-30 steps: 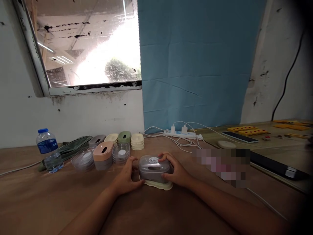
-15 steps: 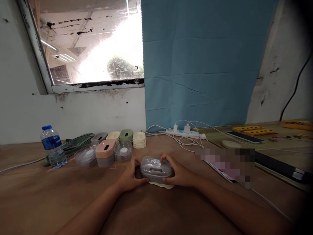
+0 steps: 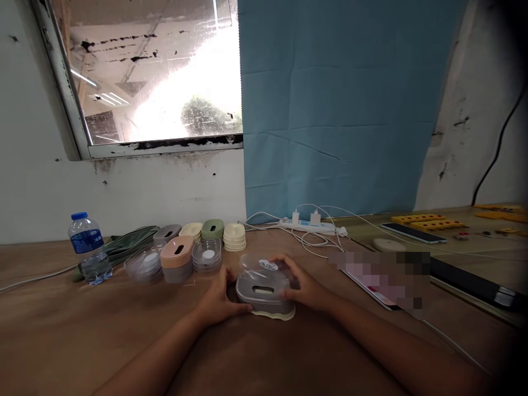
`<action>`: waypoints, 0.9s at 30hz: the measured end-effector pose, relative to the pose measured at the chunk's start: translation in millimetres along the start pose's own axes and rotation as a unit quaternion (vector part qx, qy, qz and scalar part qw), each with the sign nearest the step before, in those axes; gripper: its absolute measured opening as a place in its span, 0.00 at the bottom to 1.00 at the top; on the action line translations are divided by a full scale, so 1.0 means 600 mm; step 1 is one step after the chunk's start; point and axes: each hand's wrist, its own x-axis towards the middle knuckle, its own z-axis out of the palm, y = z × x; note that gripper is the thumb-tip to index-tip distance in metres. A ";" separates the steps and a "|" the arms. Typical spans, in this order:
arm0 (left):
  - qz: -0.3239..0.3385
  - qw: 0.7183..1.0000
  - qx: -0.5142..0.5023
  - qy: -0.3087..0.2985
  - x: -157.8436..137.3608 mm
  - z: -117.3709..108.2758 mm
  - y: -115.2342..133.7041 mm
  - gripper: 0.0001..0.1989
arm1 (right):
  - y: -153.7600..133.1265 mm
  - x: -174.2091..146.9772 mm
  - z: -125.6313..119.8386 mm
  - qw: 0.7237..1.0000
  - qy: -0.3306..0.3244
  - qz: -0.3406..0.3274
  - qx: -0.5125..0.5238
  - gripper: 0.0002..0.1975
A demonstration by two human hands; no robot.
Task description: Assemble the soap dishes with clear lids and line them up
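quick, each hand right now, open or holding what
Left hand: holding the gray box at its left end.
Right hand: holding the clear cover, raised above the box.

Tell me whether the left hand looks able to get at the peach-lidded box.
Probably yes: only brown tabletop shows between the left hand and the peach-lidded box, though the hand would first need to release the gray slotted box.

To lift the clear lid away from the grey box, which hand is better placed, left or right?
Probably the right hand: its fingers are at the lid, which appears raised above the box. The left hand grips the box's left side, so it seems better placed for steadying.
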 end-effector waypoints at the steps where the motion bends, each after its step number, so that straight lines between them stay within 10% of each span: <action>1: -0.003 1.000 0.004 -0.003 -0.001 0.001 0.003 0.29 | 0.003 0.002 0.000 1.000 0.022 -0.005 0.022 0.28; 10: -0.027 0.999 -0.012 -0.015 -0.006 0.013 0.013 0.30 | 0.008 0.021 -0.014 0.944 0.230 0.071 0.225 0.18; 14: 0.049 0.993 0.065 0.085 -0.005 0.000 0.010 0.23 | -0.005 0.023 -0.018 0.924 0.244 0.126 0.266 0.14; 20: 0.287 0.883 0.294 0.227 -0.003 -0.023 0.015 0.25 | -0.028 0.020 -0.007 0.942 0.169 0.183 0.224 0.16; 24: 0.386 0.834 0.365 0.148 -0.007 -0.030 0.018 0.22 | -0.045 0.019 0.003 0.945 0.142 0.189 0.224 0.15; 27: 0.390 0.860 0.328 0.028 -0.011 -0.037 0.023 0.19 | -0.051 0.018 0.007 0.946 0.136 0.192 0.225 0.14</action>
